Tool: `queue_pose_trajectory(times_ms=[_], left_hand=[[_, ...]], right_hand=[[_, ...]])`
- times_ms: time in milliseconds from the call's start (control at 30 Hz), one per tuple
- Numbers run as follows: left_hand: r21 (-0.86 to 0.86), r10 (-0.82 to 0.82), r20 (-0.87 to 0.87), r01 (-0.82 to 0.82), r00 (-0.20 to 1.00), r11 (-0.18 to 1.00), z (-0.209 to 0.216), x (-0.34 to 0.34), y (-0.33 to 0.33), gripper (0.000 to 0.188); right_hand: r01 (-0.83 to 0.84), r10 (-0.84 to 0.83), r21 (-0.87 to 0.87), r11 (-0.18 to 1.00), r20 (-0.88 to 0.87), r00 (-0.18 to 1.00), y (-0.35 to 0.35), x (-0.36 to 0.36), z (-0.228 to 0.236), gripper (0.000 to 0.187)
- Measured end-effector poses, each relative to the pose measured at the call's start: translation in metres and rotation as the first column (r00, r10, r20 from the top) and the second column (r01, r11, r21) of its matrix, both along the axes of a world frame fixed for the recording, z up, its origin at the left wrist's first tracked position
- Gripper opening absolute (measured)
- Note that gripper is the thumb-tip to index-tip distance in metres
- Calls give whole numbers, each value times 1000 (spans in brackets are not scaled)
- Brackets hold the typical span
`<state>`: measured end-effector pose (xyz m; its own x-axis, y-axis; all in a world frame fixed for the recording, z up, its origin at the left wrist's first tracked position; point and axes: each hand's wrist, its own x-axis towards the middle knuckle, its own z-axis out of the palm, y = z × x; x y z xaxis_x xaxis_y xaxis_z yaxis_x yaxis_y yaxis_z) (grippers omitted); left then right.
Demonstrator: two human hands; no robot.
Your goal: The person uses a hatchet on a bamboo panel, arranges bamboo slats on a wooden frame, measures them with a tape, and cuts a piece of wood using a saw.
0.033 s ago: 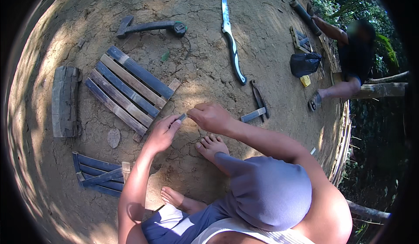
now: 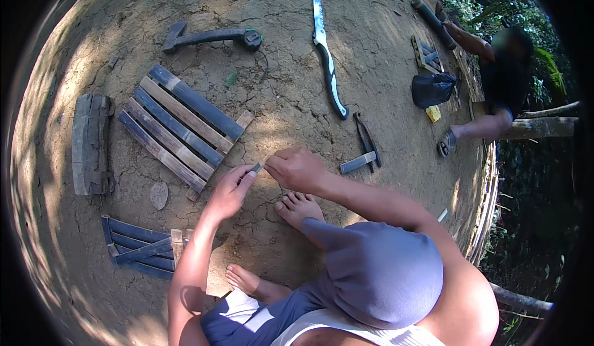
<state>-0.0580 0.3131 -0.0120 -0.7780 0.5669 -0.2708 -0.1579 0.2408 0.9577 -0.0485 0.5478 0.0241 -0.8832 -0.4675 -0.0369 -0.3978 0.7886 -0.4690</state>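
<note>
My left hand (image 2: pixel 229 192) is closed around a small dark strip (image 2: pixel 256 168), whose short end sticks out past the thumb. My right hand (image 2: pixel 297 169) is pinched close to that end. A pale sliver shows at its fingertips, but what it grips is too small to make out. Beyond my left hand lies a slatted bamboo panel (image 2: pixel 179 120), its dark and brown strips fixed across end pieces. Pincers (image 2: pixel 366 140) lie on the ground right of my right hand, against a short bamboo piece (image 2: pixel 357 163).
Farther off lie a folding saw (image 2: pixel 330 73) and a hammer (image 2: pixel 207 38) with a dark round object (image 2: pixel 252 39) at its handle end. A wooden block (image 2: pixel 91 145) and a smaller slatted frame (image 2: pixel 139 253) lie left. At right, a person (image 2: pixel 504 73) handles a bamboo tube (image 2: pixel 433 23) beside a black bag (image 2: pixel 431 91).
</note>
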Motion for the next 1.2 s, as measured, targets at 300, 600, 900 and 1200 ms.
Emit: queue_pose_trajectory(times_ms=[300,600,900,1200], left_hand=[[85,585,108,-594,804,800,4,40,42,48],[-383,292,-574,-566,765,730,-10,-30,-26,44],[-429,216,-747,-704,629,567,-43,-38,53,62],[-221,890,-292,-930,351,294,-89,54,-63,34]], right_hand=[[519,-111,-477,709,652,750,-8,32,-7,16],[301,-222,436,848,-223,949,173,39,10,33],[56,-61,43,998,129,990,84,-65,9,52],[-193,214,-113,975,214,953,-14,-128,-57,50]])
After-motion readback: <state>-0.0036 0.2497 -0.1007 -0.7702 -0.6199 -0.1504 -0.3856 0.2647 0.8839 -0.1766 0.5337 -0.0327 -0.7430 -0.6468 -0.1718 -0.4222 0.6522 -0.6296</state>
